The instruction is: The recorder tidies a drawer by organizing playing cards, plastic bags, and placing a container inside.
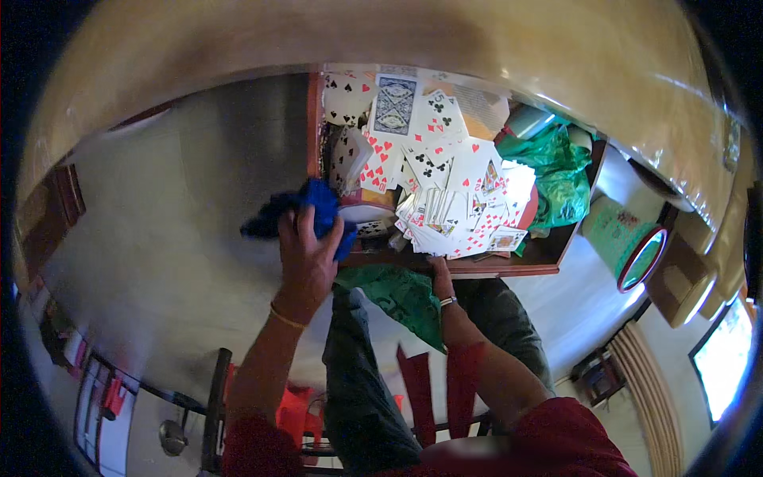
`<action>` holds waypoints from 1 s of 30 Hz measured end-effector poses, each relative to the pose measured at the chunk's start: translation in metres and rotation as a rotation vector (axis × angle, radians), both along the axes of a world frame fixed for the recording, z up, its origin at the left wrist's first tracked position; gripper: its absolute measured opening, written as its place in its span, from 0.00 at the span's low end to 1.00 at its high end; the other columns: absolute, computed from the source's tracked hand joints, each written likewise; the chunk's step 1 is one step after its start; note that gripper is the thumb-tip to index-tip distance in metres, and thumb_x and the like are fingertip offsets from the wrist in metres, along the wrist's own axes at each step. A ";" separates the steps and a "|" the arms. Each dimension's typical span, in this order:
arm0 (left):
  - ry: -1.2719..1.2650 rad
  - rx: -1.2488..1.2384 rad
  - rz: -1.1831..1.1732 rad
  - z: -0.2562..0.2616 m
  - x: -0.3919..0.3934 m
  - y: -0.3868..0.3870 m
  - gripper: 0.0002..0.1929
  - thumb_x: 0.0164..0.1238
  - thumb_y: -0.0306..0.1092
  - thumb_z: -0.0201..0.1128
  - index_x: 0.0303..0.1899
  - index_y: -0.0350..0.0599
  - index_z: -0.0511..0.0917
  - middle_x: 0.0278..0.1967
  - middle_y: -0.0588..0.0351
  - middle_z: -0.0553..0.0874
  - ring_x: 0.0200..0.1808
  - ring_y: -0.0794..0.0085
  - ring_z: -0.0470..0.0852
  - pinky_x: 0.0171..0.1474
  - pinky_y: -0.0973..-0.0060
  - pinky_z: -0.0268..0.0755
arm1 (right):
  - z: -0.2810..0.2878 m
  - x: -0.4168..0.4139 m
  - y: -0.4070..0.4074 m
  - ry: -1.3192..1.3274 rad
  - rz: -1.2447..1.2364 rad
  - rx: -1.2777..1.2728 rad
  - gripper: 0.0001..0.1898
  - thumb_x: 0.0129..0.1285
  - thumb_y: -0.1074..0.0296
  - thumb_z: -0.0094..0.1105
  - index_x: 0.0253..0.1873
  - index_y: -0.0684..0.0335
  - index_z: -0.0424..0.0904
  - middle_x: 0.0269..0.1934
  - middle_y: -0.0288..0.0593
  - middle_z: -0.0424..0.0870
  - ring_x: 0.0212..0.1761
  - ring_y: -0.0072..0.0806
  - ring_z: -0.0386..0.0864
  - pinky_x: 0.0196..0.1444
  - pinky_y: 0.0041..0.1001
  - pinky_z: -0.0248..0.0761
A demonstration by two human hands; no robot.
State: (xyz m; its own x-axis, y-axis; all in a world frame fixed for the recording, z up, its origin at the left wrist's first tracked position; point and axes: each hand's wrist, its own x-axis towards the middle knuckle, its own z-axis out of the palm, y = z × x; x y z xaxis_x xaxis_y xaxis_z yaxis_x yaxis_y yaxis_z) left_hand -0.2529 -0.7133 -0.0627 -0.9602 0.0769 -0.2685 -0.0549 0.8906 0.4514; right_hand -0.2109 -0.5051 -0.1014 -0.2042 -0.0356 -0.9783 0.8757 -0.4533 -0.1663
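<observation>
A pulled-out wooden drawer [506,269] lies before me, heaped with loose playing cards [459,179] that face various ways. In my left hand [310,256], at the drawer's front left corner, is a bunched dark blue cloth [319,208]. My right hand [441,277] grips the drawer's front edge; part of its fingers is hidden. Beside that hand a green printed cloth or bag [393,295] hangs below the drawer front, over my legs. A stack of cards [349,158] leans by the left wall of the drawer. Crumpled green plastic [557,173] fills its right side.
A light wooden tabletop [381,36] overhangs the drawer. Right of it, a green bin with a red rim [620,241] appears near wooden chair parts [679,274]. Behind me are a red chair [298,411] and a dark frame [216,405]. Pale floor [179,238] extends left.
</observation>
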 end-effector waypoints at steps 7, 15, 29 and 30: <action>-0.096 0.193 0.043 0.012 -0.003 -0.021 0.28 0.35 0.24 0.65 0.47 0.47 0.74 0.48 0.43 0.64 0.51 0.48 0.64 0.54 0.59 0.59 | 0.000 0.012 0.004 0.022 0.015 0.002 0.21 0.56 0.53 0.54 0.47 0.64 0.75 0.43 0.46 0.79 0.41 0.35 0.78 0.49 0.29 0.68; -0.367 1.158 1.008 0.045 0.023 -0.048 0.28 0.47 0.30 0.58 0.55 0.40 0.66 0.49 0.50 0.75 0.51 0.60 0.73 0.59 0.64 0.61 | 0.042 -0.006 -0.031 0.244 0.670 -0.321 0.20 0.61 0.57 0.51 0.50 0.68 0.73 0.47 0.48 0.77 0.44 0.32 0.75 0.51 0.28 0.65; -0.153 2.048 1.506 0.076 0.059 0.021 0.26 0.54 0.49 0.51 0.54 0.48 0.69 0.51 0.49 0.75 0.53 0.56 0.73 0.59 0.57 0.62 | 0.199 -0.177 0.035 0.570 0.721 0.025 0.14 0.59 0.68 0.52 0.49 0.66 0.71 0.33 0.38 0.76 0.35 0.20 0.73 0.39 0.19 0.67; -0.245 2.072 1.525 0.080 0.054 0.030 0.25 0.52 0.45 0.52 0.53 0.45 0.70 0.49 0.49 0.76 0.51 0.56 0.74 0.58 0.58 0.63 | 0.221 -0.187 0.047 0.652 0.742 0.030 0.14 0.59 0.68 0.54 0.49 0.66 0.71 0.33 0.38 0.76 0.35 0.20 0.73 0.39 0.20 0.66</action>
